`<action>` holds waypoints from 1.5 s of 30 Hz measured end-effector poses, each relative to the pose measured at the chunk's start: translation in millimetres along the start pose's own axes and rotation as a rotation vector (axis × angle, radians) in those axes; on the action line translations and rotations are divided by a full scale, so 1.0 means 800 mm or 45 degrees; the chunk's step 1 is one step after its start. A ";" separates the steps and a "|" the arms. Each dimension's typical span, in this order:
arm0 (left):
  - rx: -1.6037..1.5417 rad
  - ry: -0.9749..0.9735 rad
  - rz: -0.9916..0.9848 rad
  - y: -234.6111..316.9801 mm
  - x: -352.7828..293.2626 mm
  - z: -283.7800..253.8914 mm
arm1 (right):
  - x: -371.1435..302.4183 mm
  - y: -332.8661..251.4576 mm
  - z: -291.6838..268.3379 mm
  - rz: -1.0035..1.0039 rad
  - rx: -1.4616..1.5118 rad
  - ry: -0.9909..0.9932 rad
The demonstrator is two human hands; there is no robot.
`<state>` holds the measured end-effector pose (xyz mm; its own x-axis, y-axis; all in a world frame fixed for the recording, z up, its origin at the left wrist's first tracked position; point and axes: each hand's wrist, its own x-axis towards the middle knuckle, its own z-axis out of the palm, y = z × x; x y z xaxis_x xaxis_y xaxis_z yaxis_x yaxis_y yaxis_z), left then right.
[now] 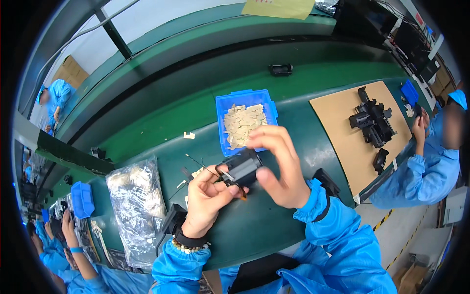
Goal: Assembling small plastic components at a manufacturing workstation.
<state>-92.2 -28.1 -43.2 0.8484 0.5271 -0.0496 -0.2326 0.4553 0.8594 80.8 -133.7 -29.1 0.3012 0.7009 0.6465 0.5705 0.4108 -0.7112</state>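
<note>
Housing (243,168) before bin (247,94), bag (137,210) left, cardboard (338,142) right

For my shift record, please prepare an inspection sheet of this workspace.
Surface: green tabletop.
Work things: black part; blue bin with pale flat pieces.
Clutter: filled plastic bag at left; loose pale piece left of the bin.
Hands: left hand holds the black part; right hand open beside it, contact unclear.
Cables: thin dark wires near the left hand.
Surroundings: co-worker at right, near black components on a brown board.
</note>
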 end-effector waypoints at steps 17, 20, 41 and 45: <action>0.013 0.153 0.179 -0.005 -0.005 0.014 | -0.020 -0.008 0.040 -0.065 -0.068 0.186; 0.037 0.193 0.176 -0.005 -0.006 0.018 | -0.020 -0.011 0.043 -0.073 -0.059 0.215; 0.020 0.104 0.179 -0.005 -0.005 0.012 | -0.019 -0.015 0.038 -0.019 -0.114 0.212; -0.003 0.126 0.168 -0.004 -0.005 0.013 | -0.019 -0.015 0.038 -0.014 -0.109 0.217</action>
<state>-89.9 -38.9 -40.6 0.7595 0.6504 0.0137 -0.3402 0.3791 0.8605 46.0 -131.6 -38.9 0.4154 0.5851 0.6965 0.6353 0.3613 -0.6825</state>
